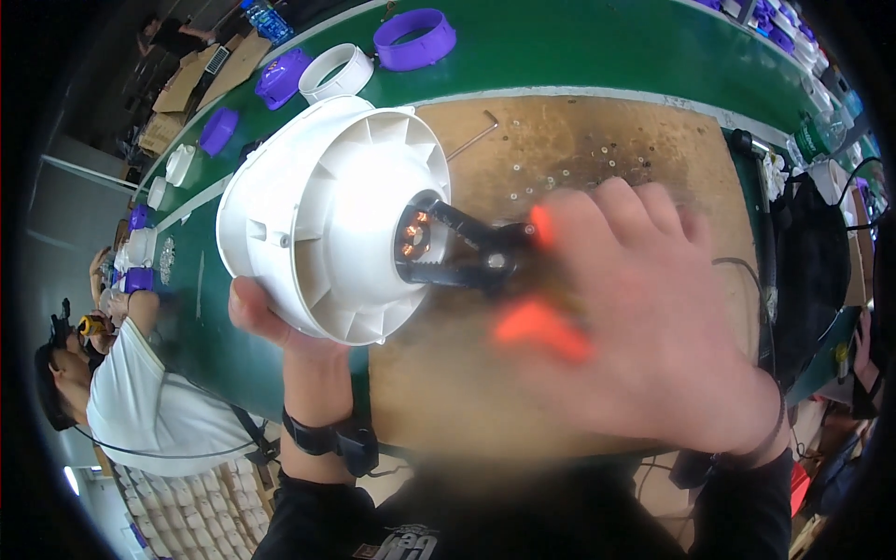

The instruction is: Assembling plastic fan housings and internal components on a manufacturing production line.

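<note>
Long green table, dark wall at upper left, pale floor below, bright light at lower left

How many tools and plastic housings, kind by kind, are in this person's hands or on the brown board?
White plastic housing, in the left hand: 1
Pliers, in the right hand: 1
L-shaped key, on the brown board: 1
Total: 3

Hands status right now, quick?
Left hand: holding the white plastic housing, fingers mostly hidden behind it.
Right hand: closed around the orange-handled pliers.
</note>
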`<act>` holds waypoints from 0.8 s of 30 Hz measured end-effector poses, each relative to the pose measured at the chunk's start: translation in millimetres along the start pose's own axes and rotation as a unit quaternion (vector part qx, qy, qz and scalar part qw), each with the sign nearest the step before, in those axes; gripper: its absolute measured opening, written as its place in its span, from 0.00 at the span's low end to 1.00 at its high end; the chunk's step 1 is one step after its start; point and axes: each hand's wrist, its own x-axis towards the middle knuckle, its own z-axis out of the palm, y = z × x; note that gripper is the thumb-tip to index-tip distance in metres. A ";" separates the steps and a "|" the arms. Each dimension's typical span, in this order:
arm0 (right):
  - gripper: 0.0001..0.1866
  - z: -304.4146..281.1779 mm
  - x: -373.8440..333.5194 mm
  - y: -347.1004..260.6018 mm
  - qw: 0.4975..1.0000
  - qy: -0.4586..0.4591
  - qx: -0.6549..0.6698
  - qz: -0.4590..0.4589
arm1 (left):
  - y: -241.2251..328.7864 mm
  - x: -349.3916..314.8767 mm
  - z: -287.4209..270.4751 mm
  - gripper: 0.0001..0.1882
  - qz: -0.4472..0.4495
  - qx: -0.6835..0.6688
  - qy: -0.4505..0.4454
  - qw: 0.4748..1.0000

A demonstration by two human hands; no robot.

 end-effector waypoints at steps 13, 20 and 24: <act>0.32 14.9 9.0 6.4 0.994 0.060 -0.086 -0.036 | 5.2 7.3 -7.1 0.56 -0.050 0.033 -0.021 0.998; 0.31 12.7 12.6 12.5 0.999 0.019 -0.033 -0.028 | 13.9 13.6 8.4 0.54 -0.068 0.112 -0.137 0.982; 0.30 11.6 12.8 12.9 0.999 -0.021 0.028 -0.009 | 12.5 12.3 14.1 0.55 -0.090 0.069 -0.113 0.987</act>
